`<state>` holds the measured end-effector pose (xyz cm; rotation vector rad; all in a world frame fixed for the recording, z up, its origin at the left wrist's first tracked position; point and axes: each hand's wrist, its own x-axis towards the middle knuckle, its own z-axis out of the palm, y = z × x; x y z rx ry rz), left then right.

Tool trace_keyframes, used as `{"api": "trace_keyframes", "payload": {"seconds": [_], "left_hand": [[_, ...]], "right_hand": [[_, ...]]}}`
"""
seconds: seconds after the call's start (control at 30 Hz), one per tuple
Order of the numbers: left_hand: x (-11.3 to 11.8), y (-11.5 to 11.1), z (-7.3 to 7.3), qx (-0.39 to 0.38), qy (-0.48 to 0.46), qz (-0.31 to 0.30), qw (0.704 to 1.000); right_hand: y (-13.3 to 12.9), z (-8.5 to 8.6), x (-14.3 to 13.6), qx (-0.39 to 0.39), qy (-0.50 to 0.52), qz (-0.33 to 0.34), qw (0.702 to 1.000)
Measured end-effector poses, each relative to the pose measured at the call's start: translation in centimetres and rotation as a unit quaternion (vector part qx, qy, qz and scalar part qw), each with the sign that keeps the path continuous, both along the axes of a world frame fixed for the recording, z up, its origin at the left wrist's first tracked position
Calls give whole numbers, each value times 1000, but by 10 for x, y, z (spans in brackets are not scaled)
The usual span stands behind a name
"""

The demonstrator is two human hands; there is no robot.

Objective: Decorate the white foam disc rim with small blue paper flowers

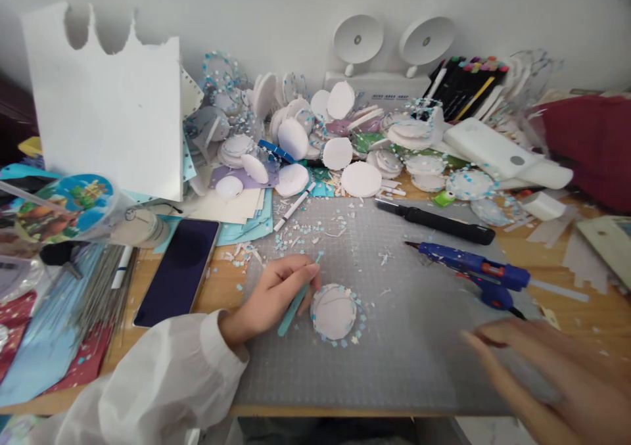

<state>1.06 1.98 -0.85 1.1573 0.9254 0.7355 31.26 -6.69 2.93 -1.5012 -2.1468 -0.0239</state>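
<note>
A: Take the left hand (280,292) as the marker. What lies farthest to the left of its grip?

B: A printed tub (93,192), with a tall white panel (106,116) standing behind it, its top edge cut in scoops. Nearer the grip comes a bundle of thin grey wires (101,294), then a dark-screened phone (177,271) lying at a slant. Between the phone and the grip, but farther back, are some blue sheets (246,231).

A: And the grip itself?

B: Thumb and fingers are pinched around a slim teal tool (292,312), whose narrow end points away from the person.

A: Anything straight behind it?

B: A white marker (294,207), lying diagonally among scattered paper scraps.

A: Where's the piece being worked on?

B: Just right of the grip: a round white disc (334,311), flat on the grey cutting mat (404,366), blue and pale bits all round its rim. I can't tell whether the fingertips touch it. Well behind the grip there's a heap of similar discs (338,154).

A: Farther right?

B: A black-handled knife (446,227), back and to the right of the grip. In front of that knife is a blue glue gun (476,267), its nozzle aimed leftward.

A: And the other hand?

B: The right hand (552,363) is well to the right of the grip, nearer the person than the glue gun. It's blurred, so I can't tell whether it holds anything.
</note>
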Motion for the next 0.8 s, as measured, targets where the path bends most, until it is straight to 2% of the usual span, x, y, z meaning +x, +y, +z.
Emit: {"api": "trace_keyframes", "payload": {"seconds": [0.1,0.2,0.3,0.4,0.57,0.8], "left_hand": [[-1,0,0,-21,-15,6,1000],[-2,1,-1,-31,-20,15,999],[-3,2,-1,-26,-22,24,999],[-3,4,-1,7,-15,47,999],[-4,5,-3,15,-29,51,998],[-5,3,-5,-4,-28,38,999]], "right_hand": [[13,14,-43,-28,-51,80,995],[31,24,-82,19,-62,152,986],[47,22,-112,67,-67,220,971],[59,13,-135,90,-98,252,959],[69,1,-153,102,-134,264,950],[68,2,-145,144,-88,281,945]]}}
